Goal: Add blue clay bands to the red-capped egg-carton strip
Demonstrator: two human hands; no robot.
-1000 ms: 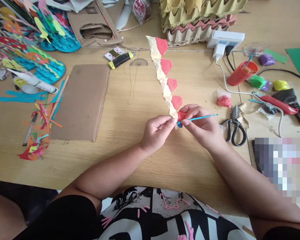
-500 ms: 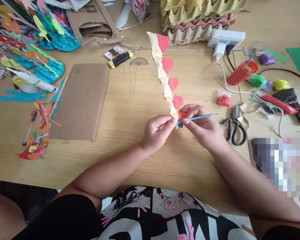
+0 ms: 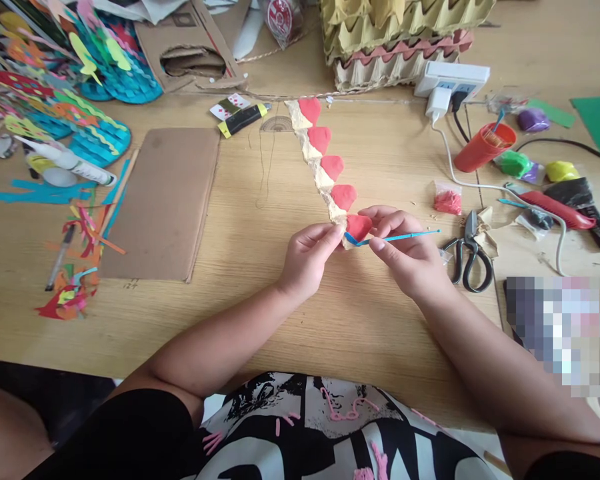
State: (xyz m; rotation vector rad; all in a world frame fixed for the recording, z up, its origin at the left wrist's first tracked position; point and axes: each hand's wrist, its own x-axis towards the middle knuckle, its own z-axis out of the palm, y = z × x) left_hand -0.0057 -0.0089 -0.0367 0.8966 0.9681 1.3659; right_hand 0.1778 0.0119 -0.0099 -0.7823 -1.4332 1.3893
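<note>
A pale, jagged strip of egg carton (image 3: 324, 177) with several red clay-covered scallops (image 3: 331, 169) along its right side slants up and away over the table. My left hand (image 3: 307, 257) pinches its near end between thumb and fingers. In my right hand (image 3: 405, 253) is a thin blue modelling tool (image 3: 397, 237), gripped between thumb and fingers. The tool's broad blue end touches the nearest red scallop (image 3: 359, 227), close to my left fingertips. Behind that scallop, some of my right fingers are partly hidden.
To the right lie black-handled scissors (image 3: 473, 257), a red cup (image 3: 485, 148), a power strip (image 3: 453, 79) with cables and bagged clay (image 3: 448, 199). A cardboard sheet (image 3: 160, 200) and paper scraps (image 3: 73, 293) are at left. Egg trays (image 3: 400, 47) are stacked at the back.
The strip's far end has dropped lower and shifted left, turning the red scallops more toward me. The tool's blue end now shows against the nearest scallop. Both hands keep their holds.
</note>
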